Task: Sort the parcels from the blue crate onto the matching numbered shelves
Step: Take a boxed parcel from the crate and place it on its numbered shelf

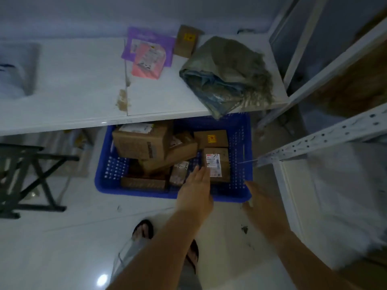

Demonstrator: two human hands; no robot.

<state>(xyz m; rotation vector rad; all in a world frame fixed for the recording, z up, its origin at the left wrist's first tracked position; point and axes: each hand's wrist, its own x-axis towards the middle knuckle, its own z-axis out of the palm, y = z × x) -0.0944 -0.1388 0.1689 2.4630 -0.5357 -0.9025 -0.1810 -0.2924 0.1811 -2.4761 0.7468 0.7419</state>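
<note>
The blue crate (104,181) stands on the floor, half under a white counter. It holds several brown cardboard parcels. A large box (138,143) lies at the back left. At the right lies a small box with a white label marked 7 (219,164). My left hand (195,185) reaches into the crate with its fingers stretched out, fingertips touching the left edge of that labelled box. My right hand (259,199) hovers flat and open over the crate's near right corner, holding nothing.
On the white counter (73,91) lie a purple mailer (146,38), a pink parcel (148,61), a brown box (186,41) and a grey-green sack (226,74). White metal shelving (326,135) stands to the right. A black folding stool (25,174) is at left.
</note>
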